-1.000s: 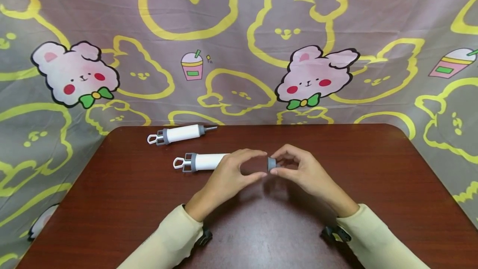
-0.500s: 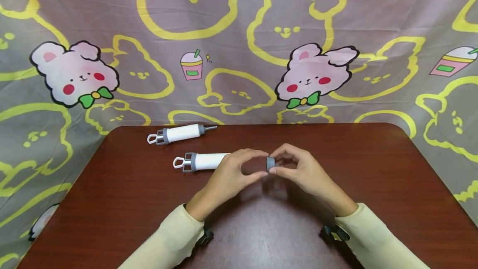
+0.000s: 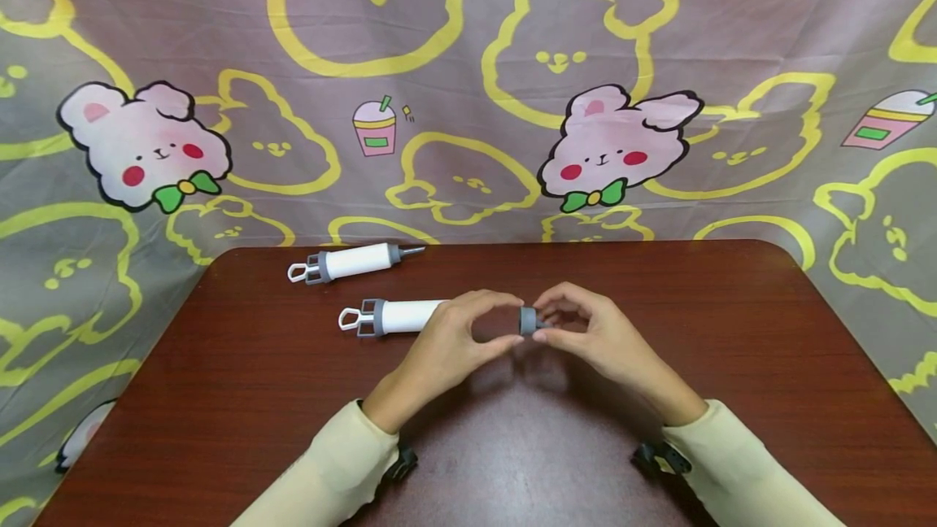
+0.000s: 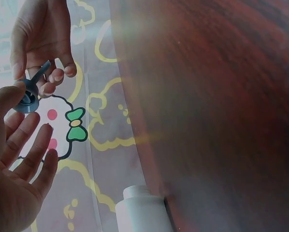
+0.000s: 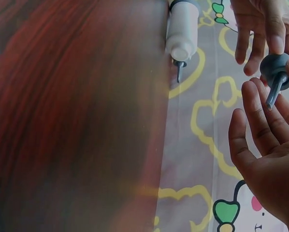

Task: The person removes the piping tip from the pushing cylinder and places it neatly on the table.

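The grey nozzle cap (image 3: 529, 320) has crept slightly left since before, at frame centre, pinched by right hand (image 3: 596, 340) fingers; left hand (image 3: 454, 344) grips the syringe (image 3: 398, 316) (cap apparently off), next needing alignment

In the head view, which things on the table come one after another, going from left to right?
Far syringe → near syringe → left hand → grey nozzle cap → right hand.
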The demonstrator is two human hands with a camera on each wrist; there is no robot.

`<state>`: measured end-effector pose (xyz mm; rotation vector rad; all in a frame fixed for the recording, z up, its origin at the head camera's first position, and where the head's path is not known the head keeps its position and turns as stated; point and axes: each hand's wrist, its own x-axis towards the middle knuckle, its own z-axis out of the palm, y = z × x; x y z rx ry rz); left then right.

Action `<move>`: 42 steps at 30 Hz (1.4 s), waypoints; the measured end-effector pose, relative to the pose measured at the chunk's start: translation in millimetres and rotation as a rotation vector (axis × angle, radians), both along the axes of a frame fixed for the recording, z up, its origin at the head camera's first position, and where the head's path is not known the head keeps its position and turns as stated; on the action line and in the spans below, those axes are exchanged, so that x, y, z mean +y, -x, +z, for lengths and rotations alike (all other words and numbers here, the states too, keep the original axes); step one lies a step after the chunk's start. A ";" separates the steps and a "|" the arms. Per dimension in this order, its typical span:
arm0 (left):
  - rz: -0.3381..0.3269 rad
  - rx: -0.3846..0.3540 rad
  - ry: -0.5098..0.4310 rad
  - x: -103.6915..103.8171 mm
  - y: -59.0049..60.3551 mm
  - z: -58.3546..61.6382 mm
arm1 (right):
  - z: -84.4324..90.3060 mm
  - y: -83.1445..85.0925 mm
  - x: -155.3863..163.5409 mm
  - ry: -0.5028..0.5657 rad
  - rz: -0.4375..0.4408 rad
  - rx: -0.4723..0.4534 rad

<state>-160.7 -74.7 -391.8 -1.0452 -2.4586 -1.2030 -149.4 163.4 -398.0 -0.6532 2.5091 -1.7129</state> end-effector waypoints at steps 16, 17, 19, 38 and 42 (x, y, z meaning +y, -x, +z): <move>-0.022 -0.114 -0.091 0.9 -2.5 0.1 | -3.7 -2.2 8.6 -0.028 -0.004 0.010; -0.025 -0.132 -0.102 0.8 -2.5 0.2 | -3.9 -2.4 8.9 -0.028 -0.006 0.014; -0.036 -0.167 -0.123 0.8 -2.3 0.0 | -4.6 -2.5 9.3 -0.026 -0.008 0.023; -0.026 -0.271 -0.141 0.8 -4.2 1.8 | -6.1 -2.8 9.1 -0.001 -0.003 0.041; -0.023 -0.297 -0.140 0.8 -3.8 1.8 | -5.7 -2.9 9.3 -0.001 -0.006 0.042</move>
